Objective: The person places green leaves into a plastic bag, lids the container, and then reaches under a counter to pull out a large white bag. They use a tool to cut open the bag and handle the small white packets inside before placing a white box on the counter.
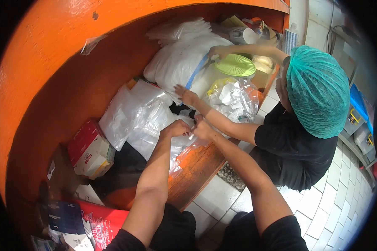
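Observation:
My left hand and my right hand are close together over the front edge of the orange shelf. Both have their fingers closed on a bit of clear plastic between them. Clear plastic bags lie spread out to the left of my hands. Beyond them, a big white bundle with a blue band is touched by both hands of a person in a green hair net. Right of my hands sits a clear bag with crumpled white pieces.
A round green lid and stacked cups stand at the back right. A red and white box is at left, with red packaging at lower left. Orange panels curve around the shelf. The co-worker's forearm crosses near my right hand.

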{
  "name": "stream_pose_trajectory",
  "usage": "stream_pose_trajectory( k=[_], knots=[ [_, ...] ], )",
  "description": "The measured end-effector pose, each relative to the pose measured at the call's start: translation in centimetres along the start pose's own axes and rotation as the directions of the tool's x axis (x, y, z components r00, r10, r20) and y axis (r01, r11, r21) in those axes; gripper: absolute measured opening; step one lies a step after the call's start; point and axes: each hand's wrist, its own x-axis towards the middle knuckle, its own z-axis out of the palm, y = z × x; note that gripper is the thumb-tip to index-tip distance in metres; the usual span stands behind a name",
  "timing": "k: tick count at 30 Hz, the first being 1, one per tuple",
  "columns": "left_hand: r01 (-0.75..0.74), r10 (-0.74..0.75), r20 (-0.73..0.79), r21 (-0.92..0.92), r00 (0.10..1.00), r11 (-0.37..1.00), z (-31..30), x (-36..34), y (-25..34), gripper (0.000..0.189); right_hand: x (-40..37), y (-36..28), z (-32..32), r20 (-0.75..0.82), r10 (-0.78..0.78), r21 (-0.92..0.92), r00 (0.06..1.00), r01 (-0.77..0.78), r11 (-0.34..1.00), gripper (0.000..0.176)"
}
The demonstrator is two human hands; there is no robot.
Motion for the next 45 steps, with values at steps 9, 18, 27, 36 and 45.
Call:
stream_pose_trajectory(
  k=[9,18,27,36,45],
  knots=[
    [-0.369,0.506,-0.509,0.351,0.697,0.861,0.0,0.1,5.1,0.061,-1.4,1.9,2.6,0.107,0.325,0.113,0.94,-0.337,0.935,0.087],
    [-0.449,0.655,-0.048,0.69,0.755,0.568,3.7,2.9,9.6,0.059,-3.5,3.8,2.7,0.213,0.326,-0.356,0.921,-0.238,0.904,0.06],
    [-0.41,0.678,-0.09,0.735,0.73,0.54,4.6,4.0,10.9,0.046,-5.4,3.3,0.6,0.018,0.302,-0.478,0.953,-0.257,0.84,0.047],
    [-0.528,0.749,0.03,0.728,0.661,0.437,6.2,3.9,12.4,0.042,-6.3,3.8,2.4,-0.056,0.216,-0.497,0.975,-0.215,0.841,0.06],
    [-0.582,0.771,0.081,0.707,0.631,0.402,6.5,3.3,12.4,0.041,-4.2,5.1,4.2,-0.134,0.092,-0.395,0.987,-0.138,0.908,0.055]
  ],
)
